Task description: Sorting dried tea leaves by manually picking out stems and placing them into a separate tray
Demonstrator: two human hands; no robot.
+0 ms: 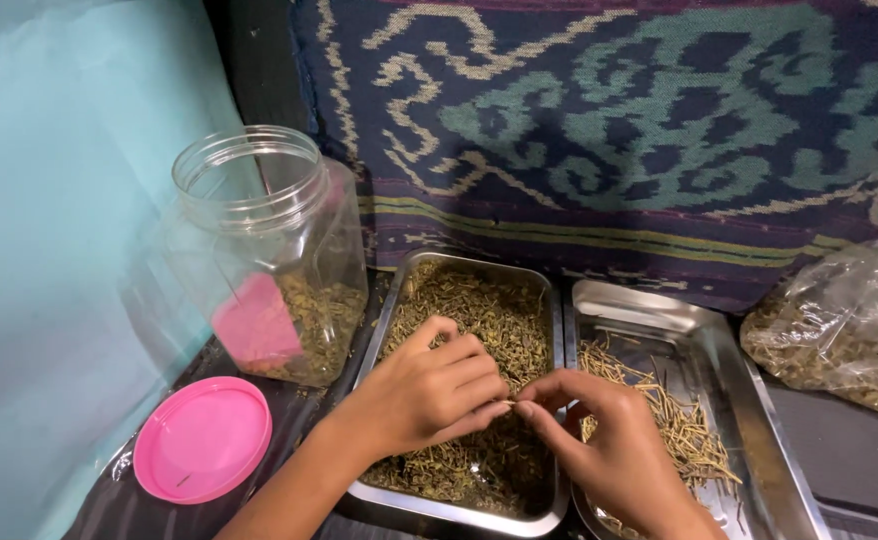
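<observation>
My left hand (429, 390) rests over a steel tray (391, 300) filled with dried green herb bits. My right hand (609, 440) meets it fingertip to fingertip above the tray's right edge. Both pinch a thin pale stem (511, 403) between thumb and fingers. A second steel tray (659, 305) to the right holds a loose heap of straw-coloured stems (659, 395), partly hidden under my right hand.
An open clear plastic jar (264, 250) with some dried herb at its bottom stands left of the trays. Its pink lid (202, 438) lies in front. A clear plastic bag (844, 325) of herb sits at the right. Patterned woven cloth (639, 120) hangs behind; a turquoise wall (49, 250) is left.
</observation>
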